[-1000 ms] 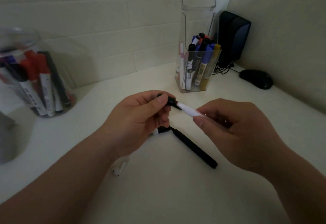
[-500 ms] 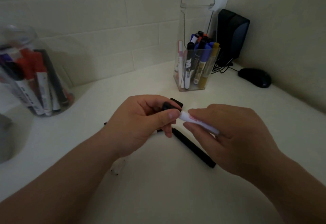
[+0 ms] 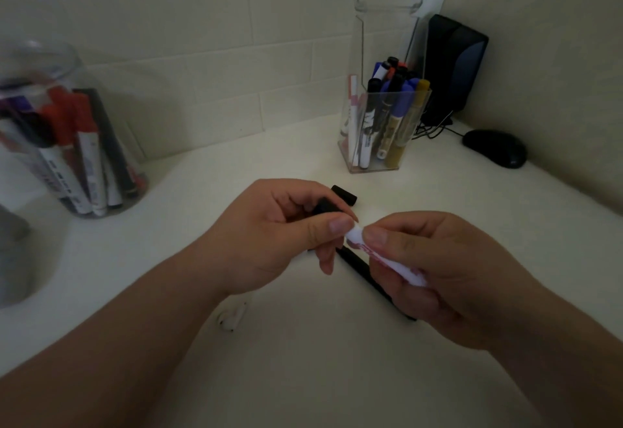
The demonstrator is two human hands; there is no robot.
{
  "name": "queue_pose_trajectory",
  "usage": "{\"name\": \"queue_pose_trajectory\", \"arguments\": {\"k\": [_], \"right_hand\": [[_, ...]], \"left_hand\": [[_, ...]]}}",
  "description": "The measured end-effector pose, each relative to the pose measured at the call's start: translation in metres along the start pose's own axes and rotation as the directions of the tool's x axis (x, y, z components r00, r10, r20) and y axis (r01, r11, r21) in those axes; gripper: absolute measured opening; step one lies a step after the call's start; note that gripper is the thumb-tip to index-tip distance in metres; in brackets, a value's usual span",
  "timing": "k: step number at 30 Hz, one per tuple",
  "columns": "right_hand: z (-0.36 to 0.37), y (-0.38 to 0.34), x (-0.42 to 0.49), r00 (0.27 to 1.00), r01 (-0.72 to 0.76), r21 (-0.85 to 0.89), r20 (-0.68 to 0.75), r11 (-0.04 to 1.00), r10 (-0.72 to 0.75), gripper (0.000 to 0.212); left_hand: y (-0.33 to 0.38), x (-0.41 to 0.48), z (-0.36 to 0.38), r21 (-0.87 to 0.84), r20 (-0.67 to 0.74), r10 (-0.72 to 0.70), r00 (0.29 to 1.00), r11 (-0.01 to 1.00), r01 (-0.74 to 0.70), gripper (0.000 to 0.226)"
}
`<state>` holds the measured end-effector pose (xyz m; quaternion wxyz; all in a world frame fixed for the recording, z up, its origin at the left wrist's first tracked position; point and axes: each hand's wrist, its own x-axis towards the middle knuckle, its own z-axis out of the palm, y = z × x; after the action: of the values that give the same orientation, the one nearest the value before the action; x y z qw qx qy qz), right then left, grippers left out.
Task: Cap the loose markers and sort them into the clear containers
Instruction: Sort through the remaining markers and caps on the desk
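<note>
My right hand (image 3: 435,272) grips a white marker (image 3: 381,259) with red print, its tip end pointing left. My left hand (image 3: 283,235) pinches a black cap (image 3: 325,207) right at that tip; the joint is hidden behind my thumbs. A long black marker (image 3: 357,266) lies on the white desk (image 3: 303,377) under my hands, mostly covered. A loose black cap (image 3: 344,195) lies just beyond my left fingers. A round clear jar (image 3: 64,144) of markers stands at the left, and a square clear holder (image 3: 381,124) of markers at the back right.
A small white cap-like piece (image 3: 232,316) lies on the desk beneath my left wrist. A black speaker (image 3: 451,67) and a black mouse (image 3: 494,148) sit in the back right corner, with cables. A grey object (image 3: 10,249) stands at the left edge.
My hands came together: the left hand brought the black cap onto the marker's tip. Both hands drifted slightly down and right.
</note>
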<state>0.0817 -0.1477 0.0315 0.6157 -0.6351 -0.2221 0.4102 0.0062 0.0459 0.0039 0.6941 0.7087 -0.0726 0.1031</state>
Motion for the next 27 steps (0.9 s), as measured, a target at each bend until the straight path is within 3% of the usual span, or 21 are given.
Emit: {"name": "queue_pose_trajectory", "arguments": {"k": [4,9,12,17,20,24,27], "right_hand": [[-0.001,-0.003,0.005,1.0,0.002,0.056,0.017,0.998,-0.003,0.024],[-0.005,0.006,0.013,0.993,0.12,-0.065,0.001,0.991,-0.121,0.019],[-0.008,0.008,0.013,0.99,0.14,-0.144,-0.004,0.98,-0.142,0.025],[-0.009,0.003,0.013,0.99,0.136,0.038,-0.031,0.99,-0.134,0.028],[-0.01,0.004,0.017,0.985,0.161,0.036,-0.069,0.986,-0.158,0.021],[-0.008,0.006,0.019,0.973,0.215,0.012,-0.086,0.976,-0.214,0.057],[-0.005,0.004,0.019,0.952,0.284,0.0,-0.121,0.959,-0.282,0.062]], "left_hand": [[-0.002,0.004,0.012,-0.084,-0.104,-0.021,0.994,0.996,0.013,0.018],[-0.003,0.007,0.023,-0.301,-0.258,-0.076,0.963,0.954,-0.005,0.024],[-0.001,0.006,0.02,-0.199,-0.366,-0.05,0.929,0.98,-0.026,0.026],[0.001,0.003,0.016,-0.014,-0.467,-0.018,0.884,1.0,0.014,0.027],[0.002,0.002,0.014,0.145,-0.46,0.013,0.888,0.988,0.061,0.026],[-0.002,0.0,0.015,0.238,-0.413,0.017,0.911,0.967,0.09,0.028],[-0.004,-0.001,0.013,0.331,-0.39,0.046,0.92,0.939,0.094,0.025]]}}
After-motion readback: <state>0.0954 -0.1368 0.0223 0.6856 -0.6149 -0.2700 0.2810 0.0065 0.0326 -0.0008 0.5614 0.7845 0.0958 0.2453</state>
